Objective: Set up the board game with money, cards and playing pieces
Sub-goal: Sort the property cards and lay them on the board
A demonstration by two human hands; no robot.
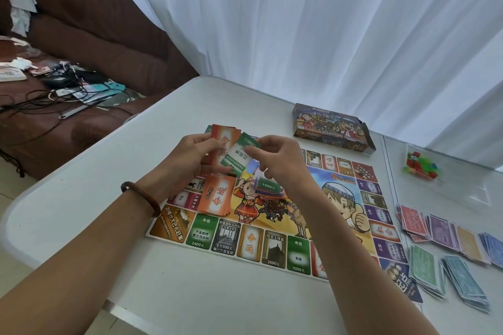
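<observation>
The colourful game board (275, 242) lies flat on the white table (114, 190). My left hand (187, 158) grips a fanned bunch of orange cards (224, 134) above the board. My right hand (283, 160) pinches a green and white card (239, 156) at the front of that bunch. Below my hands, an orange card stack (216, 194) and a mixed pile topped by a green card (268, 186) rest on the board. Sorted stacks of play money (449, 250) lie right of the board. A clear bag of playing pieces (420, 164) sits at far right.
The open game box (332, 128) stands behind the board near the white curtain (299, 22). A brown sofa (89, 35) with cables and clutter (73, 84) is at the left. A seam (389, 171) splits the table right of the board.
</observation>
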